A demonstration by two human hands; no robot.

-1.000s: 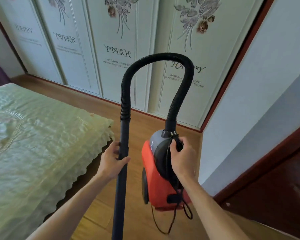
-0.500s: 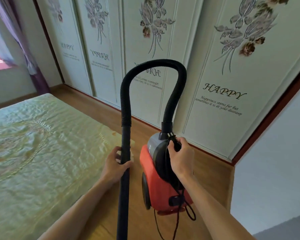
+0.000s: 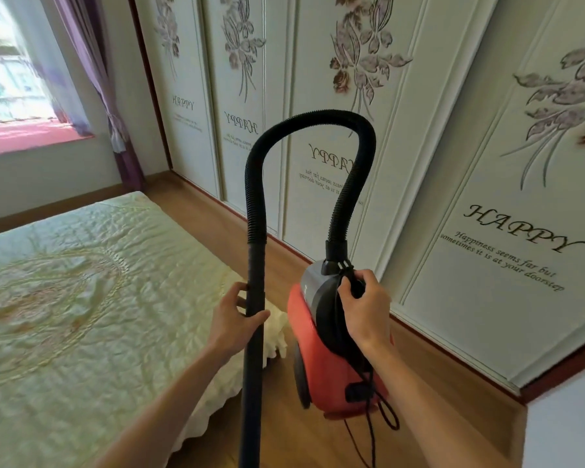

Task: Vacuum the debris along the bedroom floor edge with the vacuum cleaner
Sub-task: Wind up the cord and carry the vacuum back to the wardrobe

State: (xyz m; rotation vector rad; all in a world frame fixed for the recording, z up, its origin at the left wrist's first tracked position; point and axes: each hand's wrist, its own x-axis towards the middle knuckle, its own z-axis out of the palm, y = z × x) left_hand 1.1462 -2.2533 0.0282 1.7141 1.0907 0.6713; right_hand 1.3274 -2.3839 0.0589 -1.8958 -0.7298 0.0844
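Observation:
A red and grey canister vacuum cleaner (image 3: 321,366) hangs above the wooden floor (image 3: 284,440), carried by its black top handle, on which my right hand (image 3: 362,309) is closed. A black ribbed hose (image 3: 304,119) arcs up from the canister and runs down into a straight dark wand (image 3: 254,332). My left hand (image 3: 233,320) grips that wand at mid-height. The nozzle end is below the frame, out of sight. A black power cord (image 3: 372,430) dangles from the canister. No debris is visible on the floor strip.
A bed with a pale green quilted cover (image 3: 81,298) fills the left. White wardrobe doors (image 3: 470,197) with flower prints and "HAPPY" lettering line the right. A narrow floor strip runs between them toward a window (image 3: 11,79) with a purple curtain (image 3: 115,106).
The view has swung left and forward along the wardrobe: the window and curtain have come into sight and the right-hand wall has dropped out. Both hands keep their grips on the wand and handle.

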